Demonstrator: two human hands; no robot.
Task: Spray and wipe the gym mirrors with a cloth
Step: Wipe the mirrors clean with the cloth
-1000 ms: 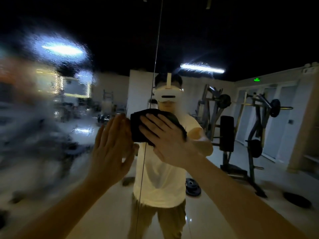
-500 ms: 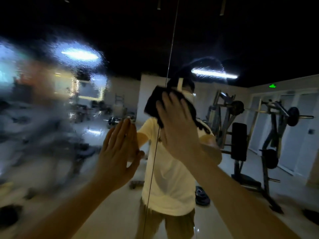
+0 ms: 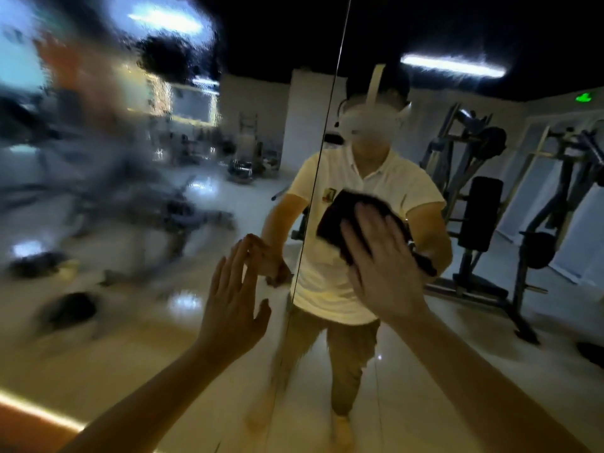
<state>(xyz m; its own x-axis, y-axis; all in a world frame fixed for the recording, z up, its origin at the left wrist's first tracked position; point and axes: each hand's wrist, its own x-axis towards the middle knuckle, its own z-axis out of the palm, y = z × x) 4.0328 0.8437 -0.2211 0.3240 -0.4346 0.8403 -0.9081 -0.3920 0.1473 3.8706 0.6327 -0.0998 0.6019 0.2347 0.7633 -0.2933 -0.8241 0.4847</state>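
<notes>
The right hand [image 3: 382, 266] covers the lower part of the dark cloth [image 3: 340, 217], so the cloth's full shape is hidden. The left panel of the mirror [image 3: 98, 165] is smeared with a wet film, and the reflections there dissolve into streaks that cannot be made out. Both forearms run off the bottom edge. The reflected weight machine [image 3: 570, 178] is cut by the right edge. The green sign [image 3: 582, 97] is too small to read.

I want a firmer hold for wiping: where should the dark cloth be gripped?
Probably the bunched upper-left edge of the cloth that sticks out past the right hand. That hand only presses it flat on the mirror, so curl the fingers over that edge from above.
</notes>
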